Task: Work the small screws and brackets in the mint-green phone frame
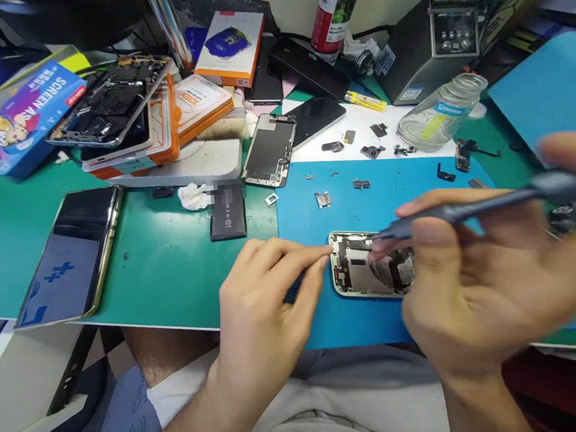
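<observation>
An opened phone body (358, 267) with bare metal insides lies on the blue mat (317, 207) near the table's front edge. My left hand (262, 310) rests on the mat with its fingertips touching the phone's left end. My right hand (490, 281) hovers over the phone's right part and grips a thin dark screwdriver (465, 211), whose tip points at the phone's top edge. The right hand is blurred and hides the phone's right half.
Small loose parts (322, 199) lie on the blue mat and white sheet. A black battery (227, 211), a detached screen (270, 150), a whole phone (71, 254), a glass jar (441, 113), a soldering station (431, 41) and stacked boxes (163, 119) crowd the green mat.
</observation>
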{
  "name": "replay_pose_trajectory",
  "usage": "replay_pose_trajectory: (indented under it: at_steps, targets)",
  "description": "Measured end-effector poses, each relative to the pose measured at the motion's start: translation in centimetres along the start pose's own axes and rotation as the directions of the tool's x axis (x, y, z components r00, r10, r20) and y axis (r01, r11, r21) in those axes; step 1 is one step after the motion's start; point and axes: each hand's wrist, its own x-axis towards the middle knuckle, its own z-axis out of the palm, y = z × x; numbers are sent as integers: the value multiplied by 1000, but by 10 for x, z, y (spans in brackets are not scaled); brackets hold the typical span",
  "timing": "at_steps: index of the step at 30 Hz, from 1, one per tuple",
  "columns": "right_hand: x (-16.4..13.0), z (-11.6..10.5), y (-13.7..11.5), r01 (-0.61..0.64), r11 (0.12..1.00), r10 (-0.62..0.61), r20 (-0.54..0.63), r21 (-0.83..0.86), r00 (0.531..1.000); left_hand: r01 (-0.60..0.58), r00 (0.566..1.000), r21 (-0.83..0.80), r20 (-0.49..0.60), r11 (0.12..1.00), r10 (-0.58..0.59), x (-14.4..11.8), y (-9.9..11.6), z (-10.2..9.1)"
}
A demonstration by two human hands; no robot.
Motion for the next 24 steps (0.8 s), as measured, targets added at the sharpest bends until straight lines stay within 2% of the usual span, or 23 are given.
replay_pose_trajectory:
  at_steps: [2,5,8,13,17,20,24]
  targets:
    - [-1,3,2,41,998,-35,91,-57,995,-58,998,94,28,994,55,-2,-1,2]
    - [-4,5,5,24,995,-8,169,-92,986,-123,990,132,85,984,112,-3,-3,2]
    - [-5,3,8,15,995,0,155,-97,988,-153,982,147,132,977,134,-3,-5,1]
    - [-2,7,7,-166,986,166,91,-14,982,-157,983,155,121,975,139,-3,-4,0]
    - [-2,11,4,-216,976,216,97,-13,972,-154,983,132,121,979,138,-4,-4,2]
    - [-3,9,1,-209,977,212,110,-37,971,-154,983,136,117,979,138,-4,-3,3]
    - [-4,5,-1,-106,991,118,170,-81,978,-148,985,145,113,978,132,-3,-2,3]
